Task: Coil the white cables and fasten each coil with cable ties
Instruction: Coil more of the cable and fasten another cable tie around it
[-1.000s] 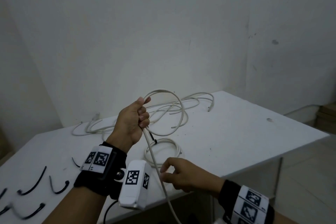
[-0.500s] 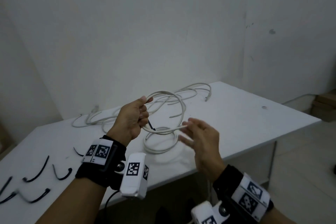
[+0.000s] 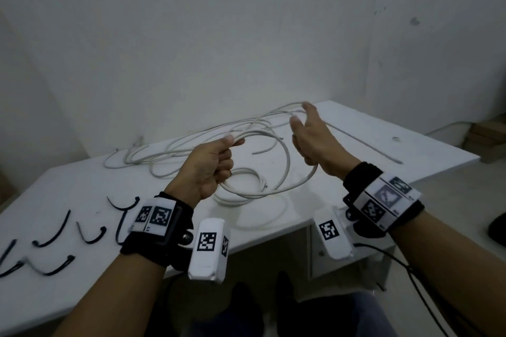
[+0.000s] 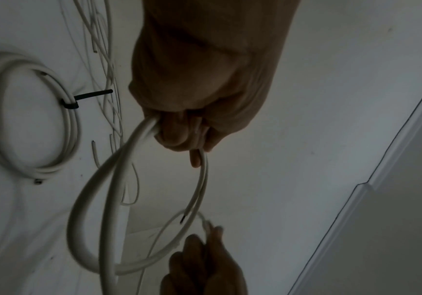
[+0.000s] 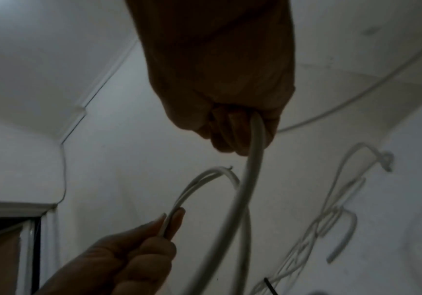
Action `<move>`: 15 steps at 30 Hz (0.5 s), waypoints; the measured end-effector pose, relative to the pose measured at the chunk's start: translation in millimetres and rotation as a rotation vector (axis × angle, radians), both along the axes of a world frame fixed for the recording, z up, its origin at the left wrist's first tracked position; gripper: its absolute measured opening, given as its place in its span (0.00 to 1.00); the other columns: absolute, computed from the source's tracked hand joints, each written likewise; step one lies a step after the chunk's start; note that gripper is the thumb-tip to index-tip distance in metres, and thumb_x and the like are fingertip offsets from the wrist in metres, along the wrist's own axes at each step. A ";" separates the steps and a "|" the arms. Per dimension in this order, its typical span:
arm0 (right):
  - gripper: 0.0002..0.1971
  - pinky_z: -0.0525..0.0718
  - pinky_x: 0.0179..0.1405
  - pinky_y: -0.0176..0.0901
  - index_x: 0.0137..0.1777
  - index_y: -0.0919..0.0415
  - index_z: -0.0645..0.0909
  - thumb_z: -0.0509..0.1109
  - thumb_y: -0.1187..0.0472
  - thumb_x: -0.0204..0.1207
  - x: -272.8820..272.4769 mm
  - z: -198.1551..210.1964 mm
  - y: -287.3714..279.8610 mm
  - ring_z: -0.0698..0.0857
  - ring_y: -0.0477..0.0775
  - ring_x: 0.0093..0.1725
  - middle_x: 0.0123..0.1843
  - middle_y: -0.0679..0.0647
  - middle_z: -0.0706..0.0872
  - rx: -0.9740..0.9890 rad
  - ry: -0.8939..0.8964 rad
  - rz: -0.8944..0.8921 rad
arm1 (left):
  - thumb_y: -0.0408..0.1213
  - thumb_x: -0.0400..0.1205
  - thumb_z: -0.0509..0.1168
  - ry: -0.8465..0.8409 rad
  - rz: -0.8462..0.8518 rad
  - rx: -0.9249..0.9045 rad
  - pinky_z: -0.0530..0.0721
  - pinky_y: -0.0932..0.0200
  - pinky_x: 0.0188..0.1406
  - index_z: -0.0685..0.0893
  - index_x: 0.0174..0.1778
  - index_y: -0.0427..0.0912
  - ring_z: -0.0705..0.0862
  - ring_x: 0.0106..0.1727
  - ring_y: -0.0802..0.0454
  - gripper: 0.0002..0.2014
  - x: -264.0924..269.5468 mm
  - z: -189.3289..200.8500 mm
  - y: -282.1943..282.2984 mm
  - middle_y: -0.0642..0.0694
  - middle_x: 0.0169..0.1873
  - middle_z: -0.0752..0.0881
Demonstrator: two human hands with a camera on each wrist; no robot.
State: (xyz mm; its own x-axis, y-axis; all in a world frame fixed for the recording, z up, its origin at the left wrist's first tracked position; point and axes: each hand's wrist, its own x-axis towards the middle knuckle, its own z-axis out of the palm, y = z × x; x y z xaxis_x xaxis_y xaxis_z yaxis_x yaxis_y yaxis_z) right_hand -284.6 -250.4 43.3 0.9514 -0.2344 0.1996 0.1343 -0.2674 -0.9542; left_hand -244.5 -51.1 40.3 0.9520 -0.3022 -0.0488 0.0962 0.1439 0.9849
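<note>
My left hand (image 3: 219,164) is raised over the white table (image 3: 356,150) and grips loops of a white cable (image 3: 262,132). In the left wrist view the fingers (image 4: 179,135) curl round two strands of the cable (image 4: 109,179), and one cut end hangs free. My right hand (image 3: 309,137) is to the right and a little farther away. Its fingers (image 5: 230,131) curl round the same cable (image 5: 253,159), which arcs back toward the left hand (image 5: 129,249). A finished coil (image 4: 71,127) with a black tie (image 4: 69,104) lies on the table under the held loop.
Several black cable ties (image 3: 52,232) lie on the near left of the table. Loose white cables (image 3: 164,153) sprawl along the back near the wall. One straight cable (image 3: 364,142) lies across the right end. Boxes (image 3: 490,131) stand on the floor at the far right.
My right hand has risen from below the table's front edge and swung right and away, drawing the cable into a wider loop. My left hand has kept its grip.
</note>
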 end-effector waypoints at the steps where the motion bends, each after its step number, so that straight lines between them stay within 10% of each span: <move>1: 0.17 0.60 0.18 0.34 0.73 0.52 0.64 0.52 0.53 0.86 1.1 4.8 1.6 0.64 0.47 0.24 0.30 0.51 0.70 -0.106 -0.012 0.005 | 0.40 0.86 0.60 -0.006 -0.018 0.018 0.55 0.70 0.12 0.84 0.52 0.36 0.57 0.17 0.62 0.12 -1.0 -1.4 -1.8 0.56 0.18 0.60; 5: 0.14 0.60 0.13 0.30 0.58 0.62 0.82 0.54 0.62 0.86 6.4 12.7 -1.7 0.64 0.41 0.16 0.28 0.48 0.70 -0.308 -0.093 0.112 | 0.40 0.87 0.59 -0.019 -0.051 0.046 0.55 0.69 0.12 0.84 0.51 0.36 0.57 0.17 0.62 0.12 -2.0 -4.8 -3.3 0.55 0.19 0.59; 15: 0.11 0.70 0.34 0.26 0.54 0.62 0.84 0.59 0.67 0.84 13.7 -8.6 -0.1 0.74 0.35 0.30 0.34 0.41 0.78 -0.219 -0.170 0.225 | 0.40 0.87 0.59 -0.101 -0.020 0.043 0.57 0.70 0.12 0.84 0.51 0.35 0.58 0.17 0.61 0.12 -1.2 -2.6 -5.1 0.55 0.20 0.61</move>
State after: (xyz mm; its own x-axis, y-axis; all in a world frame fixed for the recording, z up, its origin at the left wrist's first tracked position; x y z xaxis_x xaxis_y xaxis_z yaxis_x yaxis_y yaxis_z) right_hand -270.9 -250.6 34.8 0.9232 0.0432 0.3818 0.3650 -0.4091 -0.8363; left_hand -245.7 -56.1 37.7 0.9464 -0.3212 0.0335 -0.0010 0.1007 0.9949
